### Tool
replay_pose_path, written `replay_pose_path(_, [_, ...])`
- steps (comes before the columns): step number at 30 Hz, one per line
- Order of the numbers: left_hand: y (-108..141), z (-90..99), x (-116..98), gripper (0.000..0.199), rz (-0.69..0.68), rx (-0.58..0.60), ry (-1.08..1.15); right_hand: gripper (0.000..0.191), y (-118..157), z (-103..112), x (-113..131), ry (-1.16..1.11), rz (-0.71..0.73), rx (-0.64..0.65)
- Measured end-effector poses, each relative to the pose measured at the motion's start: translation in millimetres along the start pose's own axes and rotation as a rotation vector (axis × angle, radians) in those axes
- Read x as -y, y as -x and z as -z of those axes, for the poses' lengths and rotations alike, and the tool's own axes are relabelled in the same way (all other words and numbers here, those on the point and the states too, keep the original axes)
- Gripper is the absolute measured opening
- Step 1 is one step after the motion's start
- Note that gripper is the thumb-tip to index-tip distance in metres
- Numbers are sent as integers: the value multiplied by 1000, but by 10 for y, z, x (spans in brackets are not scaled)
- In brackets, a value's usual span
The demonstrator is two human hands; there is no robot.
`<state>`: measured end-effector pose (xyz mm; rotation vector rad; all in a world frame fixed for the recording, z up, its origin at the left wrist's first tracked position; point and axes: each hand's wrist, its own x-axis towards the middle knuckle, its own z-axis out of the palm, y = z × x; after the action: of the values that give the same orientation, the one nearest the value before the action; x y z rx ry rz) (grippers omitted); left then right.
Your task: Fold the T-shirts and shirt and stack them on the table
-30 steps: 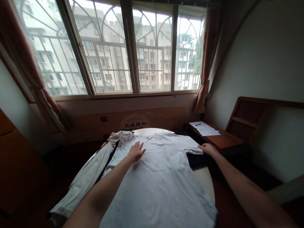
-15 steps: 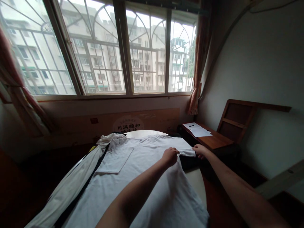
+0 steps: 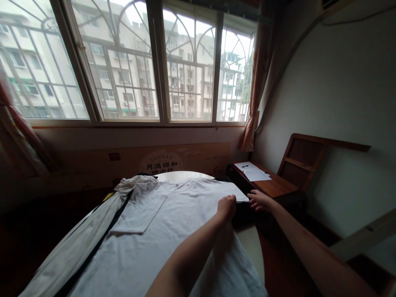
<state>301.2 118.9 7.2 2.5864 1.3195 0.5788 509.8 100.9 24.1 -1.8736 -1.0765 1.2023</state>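
A white shirt (image 3: 173,218) lies spread over a round white table (image 3: 252,243), its sleeve reaching to the right and a square pocket-like panel showing at the left. My left hand (image 3: 227,207) is closed on the shirt's edge near the sleeve. At the sleeve's outer end is my right hand (image 3: 260,201), its fingers apart and the fingertips beside the cloth. Dark cloth shows below the sleeve. Along the shirt's left side runs a bunched off-white cloth (image 3: 83,235) with a dark strip beside it.
Behind the table stands a cardboard panel (image 3: 192,154) under barred windows. To the right are a wooden surface (image 3: 280,186) with white papers (image 3: 253,171) and a wooden frame (image 3: 301,159) against the wall. Curtains hang at both sides.
My left hand has moved slightly toward the sleeve. The fingers of my right hand have spread from their pinch at the sleeve end. The view has shifted a little.
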Motion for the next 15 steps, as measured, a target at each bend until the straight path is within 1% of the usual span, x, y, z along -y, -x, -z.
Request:
replay_pose_path(2, [-19,21,37,28,71,-23,39,50,-8,11,-7,-40,-42,14])
replay_pose_path(3, [-28,32,55,27,102,-30,58,51,-11,11,-9,-48,-70,35])
replay_pose_path(4, [-37,42,71,27,129,-36,75,54,-13,5,-9,-59,-103,74])
replay_pose_path(6, [-47,56,94,25,168,-43,107,63,-24,-30,4,-129,-168,197])
replay_pose_path(8, [-45,61,103,25,183,-48,134,68,-58,-100,35,-281,-206,319])
replay_pose_path(10, [-29,58,103,24,187,-54,157,66,-122,-197,75,-473,-202,381])
replay_pose_path(13, [4,50,112,21,179,-58,188,55,-263,-349,137,-714,-148,325])
replay_pose_path(15, [27,41,133,20,170,-59,210,48,-372,-425,178,-802,-113,272])
